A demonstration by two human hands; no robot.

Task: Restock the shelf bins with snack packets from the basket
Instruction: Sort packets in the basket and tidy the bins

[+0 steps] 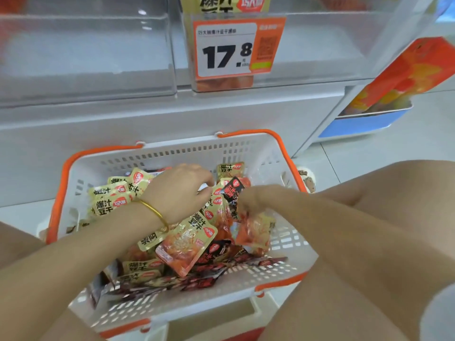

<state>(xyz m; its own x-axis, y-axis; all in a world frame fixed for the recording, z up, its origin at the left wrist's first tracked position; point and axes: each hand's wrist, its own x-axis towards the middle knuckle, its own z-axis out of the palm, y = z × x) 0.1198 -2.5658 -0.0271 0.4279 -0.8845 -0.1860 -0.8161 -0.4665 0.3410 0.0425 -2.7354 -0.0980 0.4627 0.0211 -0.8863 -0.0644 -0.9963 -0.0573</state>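
— White perforated plastic basket with orange handles [172,153] sits right below us, and both of our hands are down inside it.

— What do we have in the left hand [181,193]?

— We reach it into the heap with the fingers curled downward over the yellow snack packets with red logos [110,200]. Whether those fingers actually pinch one, we cannot tell; the tips are hidden behind the hand itself. A thin gold bangle [155,212] circles that wrist.

— And the right hand [248,201]?

— Its fingers look clamped on a black-and-red packet [232,190] at the middle of the pile, though motion blur softens that spot. Just under it lie clear-fronted orange packets [182,249] and, toward the near wall, more dark packets [202,279].

— Where are the bins?

— Clear plastic shelf bins [86,57] stand above and behind the basket on the white shelf unit. An orange-and-white price card reading 17.8 [234,49] hangs on the front of the middle bin, with a yellow packet [221,3] showing above it. Off to the right, an orange printed carton [398,75] leans in a blue-edged tray [357,126].
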